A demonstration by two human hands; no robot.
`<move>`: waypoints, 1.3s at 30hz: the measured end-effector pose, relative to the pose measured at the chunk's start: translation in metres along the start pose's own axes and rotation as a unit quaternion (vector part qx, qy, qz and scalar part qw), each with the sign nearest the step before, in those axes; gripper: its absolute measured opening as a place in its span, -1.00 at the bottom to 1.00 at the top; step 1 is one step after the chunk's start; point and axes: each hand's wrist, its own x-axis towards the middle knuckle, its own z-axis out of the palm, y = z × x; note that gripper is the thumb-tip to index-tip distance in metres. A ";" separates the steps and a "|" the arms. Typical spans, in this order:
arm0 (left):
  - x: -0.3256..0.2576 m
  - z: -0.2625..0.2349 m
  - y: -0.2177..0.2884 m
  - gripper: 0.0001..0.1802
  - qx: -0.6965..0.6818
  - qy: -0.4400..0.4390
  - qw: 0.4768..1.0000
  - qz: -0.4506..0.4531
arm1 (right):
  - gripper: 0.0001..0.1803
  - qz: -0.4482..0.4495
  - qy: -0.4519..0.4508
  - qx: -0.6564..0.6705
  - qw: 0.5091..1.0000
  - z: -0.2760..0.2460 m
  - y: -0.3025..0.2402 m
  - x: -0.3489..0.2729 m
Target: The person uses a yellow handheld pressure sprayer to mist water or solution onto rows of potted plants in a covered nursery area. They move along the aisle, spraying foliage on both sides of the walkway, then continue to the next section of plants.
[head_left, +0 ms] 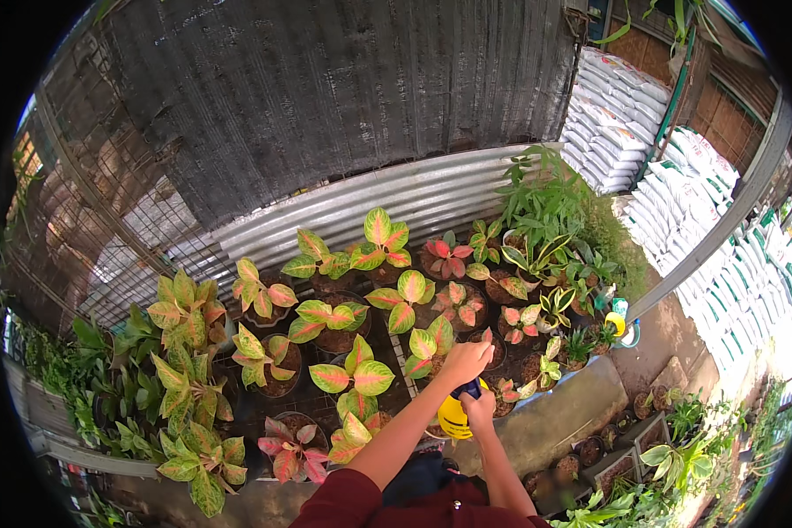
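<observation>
My right hand (478,408) is wrapped round the dark blue head of a yellow spray bottle (454,419), held low in front of my body. My left hand (467,362) is just above and beyond it, fingers curled closed. What those fingers hold, if anything, is hidden. Close by the left hand are a green-and-pink leafed potted plant (429,341) and a red-leafed potted plant (458,305). Another plant with broad green leaves and pink veins (354,374) stands left of my left forearm.
Several more potted plants crowd the bench, with large yellow-green ones (189,387) at the left. Corrugated metal sheeting (352,207) closes off the back. White sacks (612,119) are stacked at the right, behind a metal post (722,229). A yellow-and-white container (617,323) sits at the bench's right end.
</observation>
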 end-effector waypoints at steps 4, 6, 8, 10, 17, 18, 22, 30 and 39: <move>0.004 -0.002 0.009 -0.72 -0.027 0.107 0.993 0.033 | -0.88 0.027 -0.036 0.067 0.997 -0.002 -0.010 0.005; 0.002 -0.013 0.022 -0.73 -0.066 0.225 0.971 0.054 | -0.87 0.015 -0.047 0.061 0.997 0.003 -0.019 0.007; 0.009 -0.043 0.035 -0.73 -0.042 0.221 0.974 0.022 | -0.81 -0.039 -0.063 0.053 0.996 0.010 -0.033 0.016; 0.022 -0.063 0.039 -0.74 -0.117 0.250 0.961 0.021 | -0.81 -0.089 -0.070 0.054 0.992 0.020 -0.054 0.027; 0.039 -0.098 0.043 -0.73 -0.163 0.297 0.940 0.042 | -0.80 -0.091 -0.089 0.073 0.989 0.039 -0.095 0.039; 0.038 -0.093 0.038 -0.72 -0.197 0.280 0.939 0.017 | -0.80 -0.089 -0.086 0.072 0.990 0.040 -0.091 0.040; 0.023 -0.057 0.002 -0.67 -0.307 0.200 0.926 -0.091 | -0.82 -0.012 -0.087 0.056 0.995 0.034 -0.057 0.034; -0.011 0.025 -0.048 -0.61 -0.369 0.189 0.889 -0.195 | -0.83 0.110 -0.091 0.018 0.990 0.022 -0.013 0.018; 0.037 -0.053 0.010 -0.66 -0.326 0.257 0.908 -0.050 | -0.80 -0.023 -0.095 0.091 0.991 0.030 -0.068 0.044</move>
